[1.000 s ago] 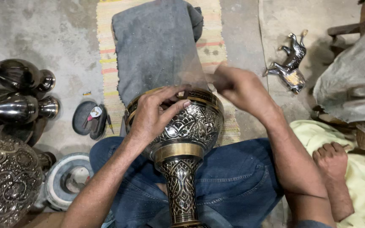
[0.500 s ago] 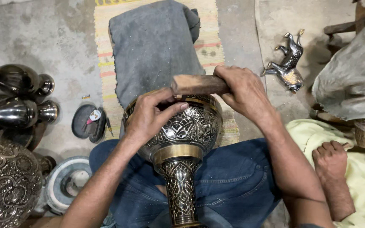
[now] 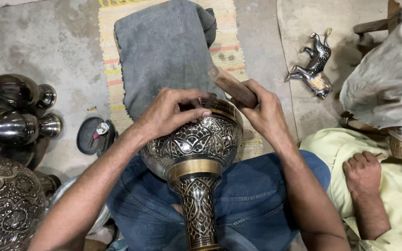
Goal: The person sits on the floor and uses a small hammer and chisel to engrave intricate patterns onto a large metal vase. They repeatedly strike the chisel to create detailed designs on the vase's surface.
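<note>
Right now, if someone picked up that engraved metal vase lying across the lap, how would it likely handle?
The engraved vase looks metal, so probably rigid and fairly heavy. Its round bowl on a narrow stem suggests it would roll if released. The left hand steadies its rim; the polished surface may be slippery.

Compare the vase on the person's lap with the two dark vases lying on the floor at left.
The engraved vase bears dense floral patterns and a brass band; the two dark vases look smooth and plain. The engraved vase rests on the lap under the left hand; the dark vases lie untouched. All look metal and lie sideways.
</note>
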